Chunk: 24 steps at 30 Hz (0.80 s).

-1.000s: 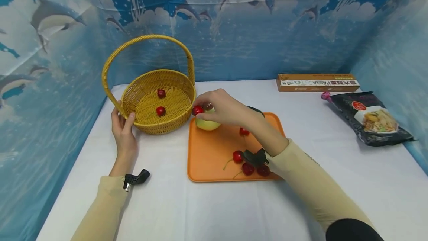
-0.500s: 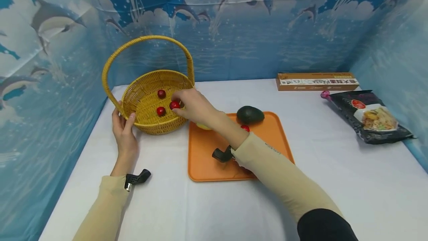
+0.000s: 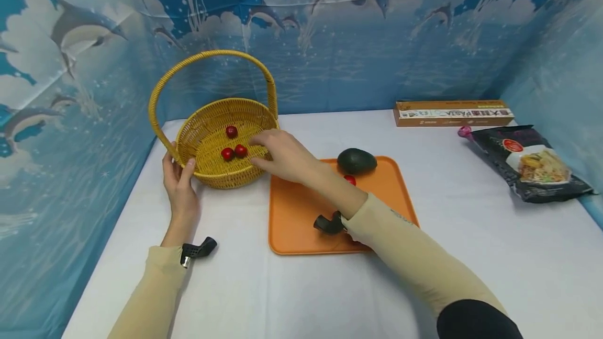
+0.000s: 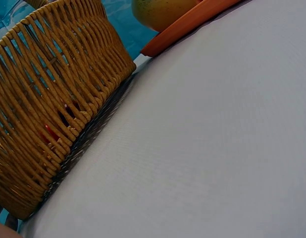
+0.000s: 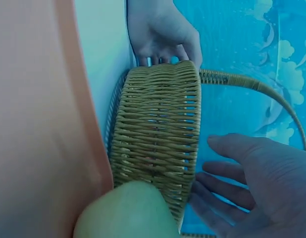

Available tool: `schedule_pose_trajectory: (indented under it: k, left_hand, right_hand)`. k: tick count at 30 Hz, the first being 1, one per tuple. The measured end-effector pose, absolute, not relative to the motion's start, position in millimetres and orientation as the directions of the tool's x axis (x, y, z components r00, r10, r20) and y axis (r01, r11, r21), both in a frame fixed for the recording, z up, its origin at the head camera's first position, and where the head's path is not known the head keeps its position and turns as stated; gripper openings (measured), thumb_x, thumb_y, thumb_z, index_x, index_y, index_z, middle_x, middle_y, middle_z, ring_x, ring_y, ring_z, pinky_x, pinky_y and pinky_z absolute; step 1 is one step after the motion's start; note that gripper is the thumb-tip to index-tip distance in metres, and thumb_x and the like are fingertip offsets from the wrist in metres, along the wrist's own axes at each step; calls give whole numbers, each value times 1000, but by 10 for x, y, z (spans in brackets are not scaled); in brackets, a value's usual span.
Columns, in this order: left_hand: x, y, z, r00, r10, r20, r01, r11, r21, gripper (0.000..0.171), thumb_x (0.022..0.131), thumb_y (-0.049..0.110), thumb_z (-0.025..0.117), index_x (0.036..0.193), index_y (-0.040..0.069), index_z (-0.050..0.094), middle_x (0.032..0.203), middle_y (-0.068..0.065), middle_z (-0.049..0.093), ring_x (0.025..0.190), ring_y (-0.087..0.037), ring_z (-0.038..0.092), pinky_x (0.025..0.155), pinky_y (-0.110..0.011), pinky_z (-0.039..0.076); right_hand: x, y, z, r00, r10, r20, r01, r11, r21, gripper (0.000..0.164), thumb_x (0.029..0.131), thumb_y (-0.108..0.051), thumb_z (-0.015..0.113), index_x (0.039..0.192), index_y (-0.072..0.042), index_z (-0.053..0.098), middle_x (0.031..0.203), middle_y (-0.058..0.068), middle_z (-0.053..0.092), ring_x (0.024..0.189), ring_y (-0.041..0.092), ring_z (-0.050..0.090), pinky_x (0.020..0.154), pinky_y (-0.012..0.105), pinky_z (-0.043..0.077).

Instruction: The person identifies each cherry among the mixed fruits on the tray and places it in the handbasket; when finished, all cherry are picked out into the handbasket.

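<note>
My left hand [image 3: 181, 190] holds the left side of a yellow wicker basket [image 3: 231, 181], thumb over the rim by the foot of its tall handle. Inside lie a cherry [image 3: 241, 151], another cherry [image 3: 227, 154] close beside it and a third cherry [image 3: 231, 131] farther back. Over the basket's right rim is my right hand [image 3: 288, 157], fingers spread apart and nothing held, as the right wrist view also shows. Below that hand, in the right wrist view, a pale yellow-green fruit [image 5: 128, 213] stands near the basket wall; the arm hides it in the head view.
An orange tray [image 3: 294, 218] right of the basket bears an avocado [image 3: 356, 161] and a partly hidden cherry [image 3: 350, 179]. My right forearm covers much of it. A brown pasta box [image 3: 453, 114] and a black food packet [image 3: 532, 164] lie at the back right.
My right hand moved left from above the tray to the basket with a cherry. It let the cherry go inside and drew back slightly right, fingers spread. My left hand stayed on the basket.
</note>
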<state>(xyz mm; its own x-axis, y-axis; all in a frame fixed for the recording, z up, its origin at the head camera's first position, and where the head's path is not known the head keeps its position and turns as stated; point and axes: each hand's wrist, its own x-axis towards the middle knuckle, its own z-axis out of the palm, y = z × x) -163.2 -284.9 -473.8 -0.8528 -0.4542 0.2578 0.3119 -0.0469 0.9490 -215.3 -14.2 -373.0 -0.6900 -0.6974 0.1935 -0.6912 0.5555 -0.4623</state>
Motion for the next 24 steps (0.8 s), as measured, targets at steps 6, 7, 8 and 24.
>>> schedule_pose_trajectory:
  k: [6,7,8,24]
  left_hand:
    - [-1628,-2847,-4745,-852,-455,259,317,-56,947,63,103,15,61,161,17,37,163,-13,42,153,-29,38,116,-23,35]
    - [-1631,-2849,-4743,-852,-455,261,321,-57,945,63,102,15,61,161,17,37,163,-13,42,153,-29,38,116,-24,35]
    - [-1635,-2851,-4738,-851,-454,265,324,-57,944,64,102,15,61,161,17,37,164,-13,42,153,-29,38,116,-24,35]
    - [-1615,-2872,-4719,-860,-444,252,314,-72,947,61,103,17,61,160,21,39,163,-9,43,153,-25,39,120,-31,33]
  right_hand:
    - [-2016,135,-3700,-678,-699,227,-701,521,-486,35,102,-21,70,133,-6,69,130,8,72,116,24,68,107,41,51]
    - [-1996,190,-3702,-681,-698,223,-696,522,-493,34,102,-21,70,132,-6,70,129,8,73,116,24,68,107,42,51]
    - [-1977,243,-3707,-686,-695,214,-688,524,-502,33,102,-21,70,132,-7,70,128,8,73,115,24,68,106,42,51]
    - [-1708,873,-3788,-720,-639,270,-661,513,-547,34,100,-23,73,132,-10,71,132,6,72,122,26,67,105,48,53]
